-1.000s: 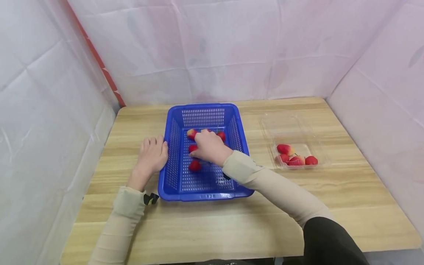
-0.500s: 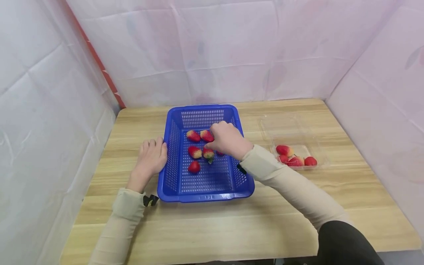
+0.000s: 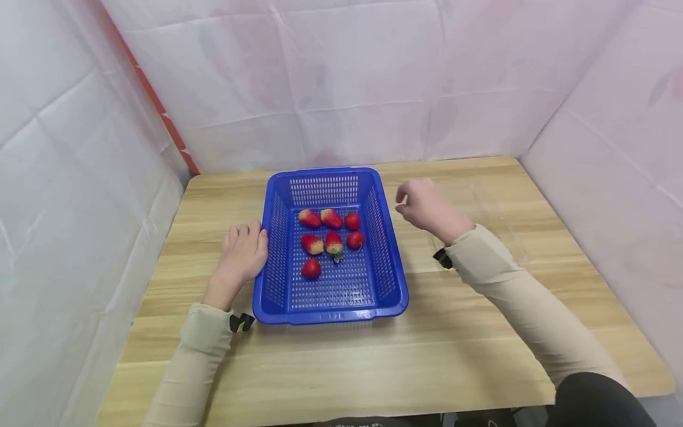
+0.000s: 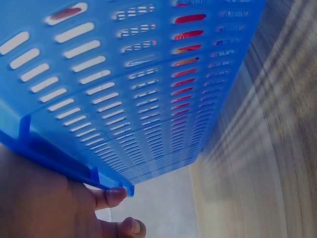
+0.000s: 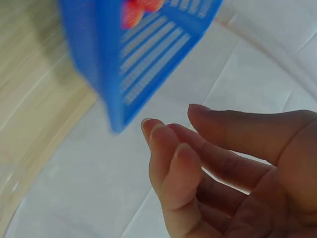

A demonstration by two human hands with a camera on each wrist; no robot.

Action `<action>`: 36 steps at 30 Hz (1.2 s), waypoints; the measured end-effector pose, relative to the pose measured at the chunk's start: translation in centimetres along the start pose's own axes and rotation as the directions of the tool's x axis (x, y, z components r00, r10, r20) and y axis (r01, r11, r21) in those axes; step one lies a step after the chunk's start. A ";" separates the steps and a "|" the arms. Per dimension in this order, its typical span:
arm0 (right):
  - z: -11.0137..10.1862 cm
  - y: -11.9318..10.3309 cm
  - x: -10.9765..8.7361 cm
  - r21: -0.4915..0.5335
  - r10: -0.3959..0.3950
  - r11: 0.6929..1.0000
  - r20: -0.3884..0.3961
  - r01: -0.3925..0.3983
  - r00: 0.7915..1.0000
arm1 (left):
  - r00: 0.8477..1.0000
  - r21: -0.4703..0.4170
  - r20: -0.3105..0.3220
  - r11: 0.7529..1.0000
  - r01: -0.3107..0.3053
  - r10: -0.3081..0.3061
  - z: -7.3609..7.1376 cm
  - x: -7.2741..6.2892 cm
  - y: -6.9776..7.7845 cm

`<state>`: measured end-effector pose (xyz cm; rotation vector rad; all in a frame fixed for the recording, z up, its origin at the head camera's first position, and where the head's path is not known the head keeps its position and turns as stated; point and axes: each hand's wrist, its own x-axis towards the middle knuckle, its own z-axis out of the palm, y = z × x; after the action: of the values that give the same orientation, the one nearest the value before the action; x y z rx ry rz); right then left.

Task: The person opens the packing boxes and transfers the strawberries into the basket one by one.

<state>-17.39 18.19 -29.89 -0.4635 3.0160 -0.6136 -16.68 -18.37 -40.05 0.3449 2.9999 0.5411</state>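
Head view: seven strawberries (image 3: 334, 241) lay in blue basket (image 3: 328, 318); left hand (image 3: 242, 255) rested relaxed against its 9 o'clock side. Right hand (image 3: 427, 207) hung outside at 2, loosely curled, pinching nothing. Seemed between placements; next pick probably called for wider fingers.

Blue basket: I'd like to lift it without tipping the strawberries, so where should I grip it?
The blue basket is probably best held midway along both long rims, one hand from each outer side: the rim projects outward as a lip for fingers. The left hand is at the left rim.
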 end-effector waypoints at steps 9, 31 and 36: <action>-0.7 5.2 -2.0 0.007 0.129 0.992 0.046 -0.129 0.991 | 1.000 -0.012 0.001 1.000 0.003 -0.003 0.2 0.0 -0.1; 4.5 16.8 -5.1 0.148 0.268 0.943 0.188 -0.297 0.945 | 1.000 -0.020 0.012 1.000 0.003 -0.003 0.2 0.1 -0.1; 5.4 17.6 -5.4 0.177 0.295 0.931 0.144 -0.318 0.944 | 1.000 -0.018 0.014 1.000 0.005 -0.005 0.2 0.1 -0.2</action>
<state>-16.70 33.16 -41.82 -0.0132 2.7923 -0.8167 -16.76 -18.44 -40.33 0.3388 2.9797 0.5631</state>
